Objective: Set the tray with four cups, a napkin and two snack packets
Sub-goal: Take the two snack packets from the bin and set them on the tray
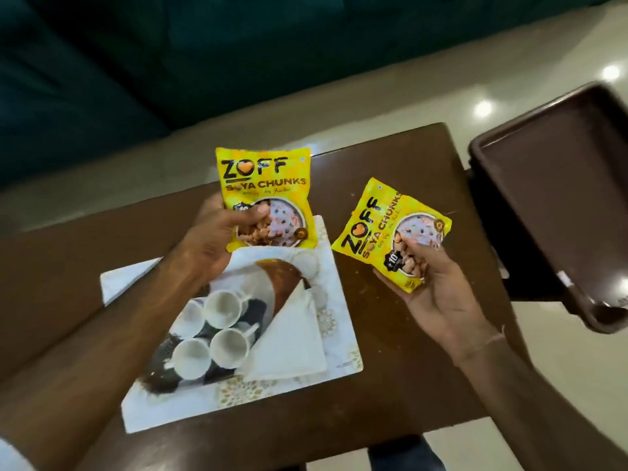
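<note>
Wooden table (pixel 390 334), centre. The flat printed tray (pixel 339 334) at 7 o'clock already carried four white cups (pixel 217 331) and a folded napkin (pixel 292 341); only the packets remained. Left hand (pixel 210 243) pinched one yellow snack packet (pixel 265 185) above the tray's 12 o'clock edge; right hand (pixel 438 287) gripped a second packet (pixel 384 226) at 3 o'clock. The left forearm partly hid one cup. A dark brown object (pixel 557 185), possibly another tray, was cropped at 2 o'clock.

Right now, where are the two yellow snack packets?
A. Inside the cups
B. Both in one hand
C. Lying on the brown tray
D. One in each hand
D: the left hand grips one Zoff soya chunks packet and the right hand grips the other packet, above the table.
</note>
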The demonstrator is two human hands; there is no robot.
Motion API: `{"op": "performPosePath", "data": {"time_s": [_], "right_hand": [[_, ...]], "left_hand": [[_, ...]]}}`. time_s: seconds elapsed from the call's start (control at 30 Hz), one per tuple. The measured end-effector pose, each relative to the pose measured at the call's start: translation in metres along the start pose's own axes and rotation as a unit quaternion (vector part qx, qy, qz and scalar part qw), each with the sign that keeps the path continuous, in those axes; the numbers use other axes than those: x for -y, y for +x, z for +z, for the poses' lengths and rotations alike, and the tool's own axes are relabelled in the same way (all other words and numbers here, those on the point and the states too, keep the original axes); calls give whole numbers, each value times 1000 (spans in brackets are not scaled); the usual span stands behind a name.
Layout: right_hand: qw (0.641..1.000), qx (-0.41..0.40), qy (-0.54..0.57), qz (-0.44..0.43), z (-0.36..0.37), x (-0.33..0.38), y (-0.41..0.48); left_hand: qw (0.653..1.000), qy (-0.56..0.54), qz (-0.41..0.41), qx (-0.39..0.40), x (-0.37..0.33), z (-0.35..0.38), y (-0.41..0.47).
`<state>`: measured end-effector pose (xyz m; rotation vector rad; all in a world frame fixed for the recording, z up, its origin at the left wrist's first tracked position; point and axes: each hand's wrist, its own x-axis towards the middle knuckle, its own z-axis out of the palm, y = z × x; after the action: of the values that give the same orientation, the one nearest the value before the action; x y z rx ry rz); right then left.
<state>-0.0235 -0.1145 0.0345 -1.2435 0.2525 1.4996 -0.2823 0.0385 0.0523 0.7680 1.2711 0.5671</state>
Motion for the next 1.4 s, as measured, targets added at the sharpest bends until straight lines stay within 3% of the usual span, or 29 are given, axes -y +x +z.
{"op": "performPosePath", "data": {"time_s": [0.23, 0.57, 0.83, 1.1, 1.2, 1.3, 1.33, 1.4], "right_hand": [[999, -18, 11, 45, 44, -100, -21], [991, -129, -40, -2, 60, -199, -50], [983, -184, 2, 4, 69, -236, -44], [950, -284, -131, -8, 77, -241, -46], [928, -307, -209, -10, 64, -235, -52], [891, -322, -318, -44, 51, -227, -56], [853, -334, -395, -77, 47, -224, -55], [731, -295, -585, -191, 39, -216, -54]], "left_hand": [[995, -45, -26, -87, 36, -141, -81], [984, -46, -64, -157, 106, -273, -133], [979, -9, -123, -163, 167, -284, -134], [978, 94, -58, -177, 182, -257, -136], [956, 214, -36, -199, 184, -251, -136], [940, 264, 15, -214, 187, -248, -139], [930, 291, 43, -219, 190, -248, -140], [887, 390, 82, -233, 194, -248, -142]]}}
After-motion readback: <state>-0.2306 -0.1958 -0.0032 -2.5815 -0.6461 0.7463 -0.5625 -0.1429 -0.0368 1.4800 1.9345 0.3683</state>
